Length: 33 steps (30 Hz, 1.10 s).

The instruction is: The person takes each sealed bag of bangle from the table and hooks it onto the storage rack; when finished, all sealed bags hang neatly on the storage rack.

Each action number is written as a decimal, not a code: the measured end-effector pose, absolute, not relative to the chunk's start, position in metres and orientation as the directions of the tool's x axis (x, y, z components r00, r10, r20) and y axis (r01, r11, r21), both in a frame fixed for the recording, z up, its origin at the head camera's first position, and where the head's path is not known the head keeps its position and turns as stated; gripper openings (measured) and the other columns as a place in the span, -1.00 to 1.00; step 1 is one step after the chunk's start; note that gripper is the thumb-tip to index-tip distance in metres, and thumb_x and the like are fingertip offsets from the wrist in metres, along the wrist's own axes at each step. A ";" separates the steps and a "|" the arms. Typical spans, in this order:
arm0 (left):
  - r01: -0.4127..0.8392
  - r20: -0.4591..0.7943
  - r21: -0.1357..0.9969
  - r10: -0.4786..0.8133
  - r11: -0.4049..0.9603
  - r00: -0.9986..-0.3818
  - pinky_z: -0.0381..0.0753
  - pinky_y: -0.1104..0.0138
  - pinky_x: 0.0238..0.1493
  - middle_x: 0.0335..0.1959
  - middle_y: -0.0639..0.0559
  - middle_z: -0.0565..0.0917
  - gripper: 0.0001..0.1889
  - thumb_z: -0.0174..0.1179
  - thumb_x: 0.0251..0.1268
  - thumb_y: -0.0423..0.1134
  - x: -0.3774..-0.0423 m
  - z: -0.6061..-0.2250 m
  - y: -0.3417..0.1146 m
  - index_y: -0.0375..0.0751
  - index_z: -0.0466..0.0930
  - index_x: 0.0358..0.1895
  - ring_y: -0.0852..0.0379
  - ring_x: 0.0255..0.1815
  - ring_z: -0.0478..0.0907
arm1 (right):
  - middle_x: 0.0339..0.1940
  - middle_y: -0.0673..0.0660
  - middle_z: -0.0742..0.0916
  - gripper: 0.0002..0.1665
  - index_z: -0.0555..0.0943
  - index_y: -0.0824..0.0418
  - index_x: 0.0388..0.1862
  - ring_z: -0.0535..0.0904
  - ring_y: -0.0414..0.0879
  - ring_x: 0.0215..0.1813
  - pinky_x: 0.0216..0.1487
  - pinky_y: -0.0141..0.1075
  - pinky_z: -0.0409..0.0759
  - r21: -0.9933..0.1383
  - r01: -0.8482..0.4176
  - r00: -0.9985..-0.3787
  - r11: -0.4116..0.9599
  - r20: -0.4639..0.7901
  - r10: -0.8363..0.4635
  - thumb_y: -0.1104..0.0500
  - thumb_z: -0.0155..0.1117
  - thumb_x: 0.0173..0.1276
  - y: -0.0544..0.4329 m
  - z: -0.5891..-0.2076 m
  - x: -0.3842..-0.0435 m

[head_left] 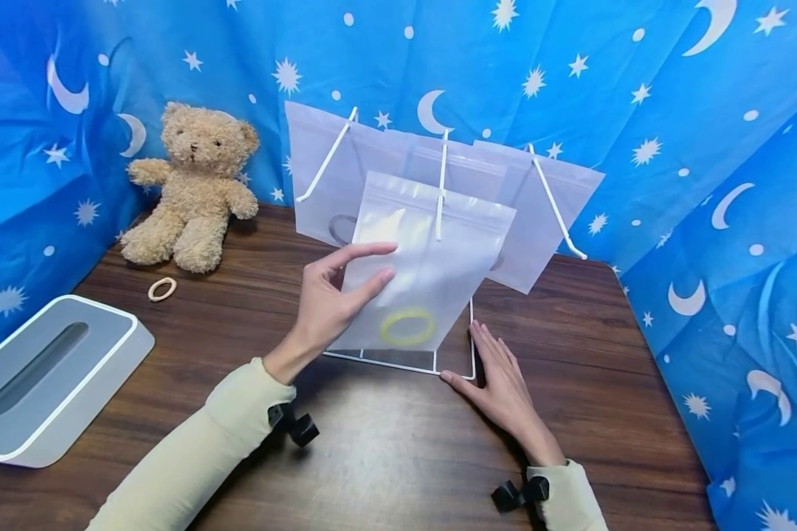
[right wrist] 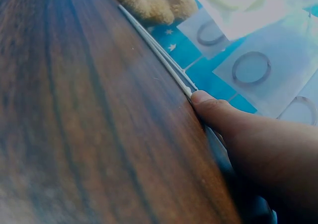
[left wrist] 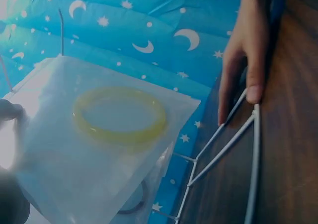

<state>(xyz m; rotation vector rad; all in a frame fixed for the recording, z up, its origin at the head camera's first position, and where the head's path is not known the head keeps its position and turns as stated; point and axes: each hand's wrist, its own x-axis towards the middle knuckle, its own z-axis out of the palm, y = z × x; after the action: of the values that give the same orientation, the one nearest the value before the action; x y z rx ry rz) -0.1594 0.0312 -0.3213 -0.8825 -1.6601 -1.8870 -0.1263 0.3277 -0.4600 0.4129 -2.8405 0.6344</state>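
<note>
A frosted zip bag (head_left: 438, 258) with a yellow bangle (head_left: 407, 327) inside hangs at the front hook (head_left: 442, 177) of a white wire rack (head_left: 398, 363). My left hand (head_left: 328, 299) is at the bag's left side, thumb and index finger apart, their tips over its face; whether they touch it I cannot tell. With straight fingers my right hand (head_left: 501, 376) rests on the rack base's right front corner, thumb on the front bar. Behind hang more frosted bags, one at the left (head_left: 319, 169) and one at the right (head_left: 538, 206). Dark rings (right wrist: 252, 68) show through them.
A teddy bear (head_left: 195, 184) sits at the back left of the wooden table (head_left: 398, 457). In front of it lies a pale ring (head_left: 162, 289). A white and grey tissue box (head_left: 99, 376) stands at the left. Blue starry cloth (head_left: 385, 59) surrounds the table's back and sides.
</note>
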 end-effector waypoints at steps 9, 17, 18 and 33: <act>0.719 0.729 0.672 -0.014 -0.174 -0.685 0.48 0.21 0.12 -0.03 -0.28 0.68 -0.68 0.30 0.12 -0.62 -0.203 -0.319 0.041 -0.54 0.63 -0.01 -0.03 0.11 0.57 | 0.56 0.12 0.22 0.14 0.13 0.19 0.57 0.07 0.06 0.55 0.48 0.04 -0.01 -0.384 -0.343 -0.928 0.857 0.278 -0.247 -0.40 0.26 0.23 0.318 -0.461 -0.129; 0.716 0.725 0.667 -0.044 -0.204 -0.688 0.39 0.10 0.27 -0.05 -0.37 0.66 -0.68 0.29 0.09 -0.66 -0.219 -0.321 0.042 -0.61 0.60 -0.03 -0.04 0.15 0.55 | 0.55 0.14 0.24 0.15 0.15 0.22 0.56 0.09 0.06 0.54 0.46 0.07 0.02 -0.382 -0.360 -0.921 0.851 0.293 -0.257 -0.41 0.27 0.21 0.312 -0.461 -0.127; 0.718 0.726 0.666 -0.042 -0.204 -0.686 0.38 0.10 0.28 -0.04 -0.38 0.66 -0.68 0.29 0.09 -0.66 -0.219 -0.322 0.042 -0.61 0.60 -0.03 -0.05 0.16 0.55 | 0.55 0.14 0.24 0.15 0.16 0.22 0.56 0.09 0.06 0.54 0.46 0.07 0.03 -0.381 -0.362 -0.919 0.851 0.298 -0.257 -0.41 0.28 0.21 0.312 -0.462 -0.127; 0.724 0.719 0.687 0.206 -0.066 -0.664 0.33 0.02 0.29 0.21 -0.22 0.53 -0.54 0.27 0.20 -0.55 -0.217 -0.327 0.029 -0.45 0.50 0.20 0.00 0.30 0.38 | 0.55 0.13 0.25 0.15 0.16 0.21 0.56 0.09 0.07 0.54 0.46 0.06 0.03 -0.367 -0.360 -0.919 0.858 0.296 -0.259 -0.40 0.29 0.20 0.323 -0.461 -0.130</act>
<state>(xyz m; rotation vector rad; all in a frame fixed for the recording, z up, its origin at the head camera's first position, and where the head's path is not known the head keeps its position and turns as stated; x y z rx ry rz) -0.2171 0.0287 -0.3267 -0.9937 -1.8209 -1.7786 -0.1299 0.3235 -0.4609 0.4729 -2.7961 0.6196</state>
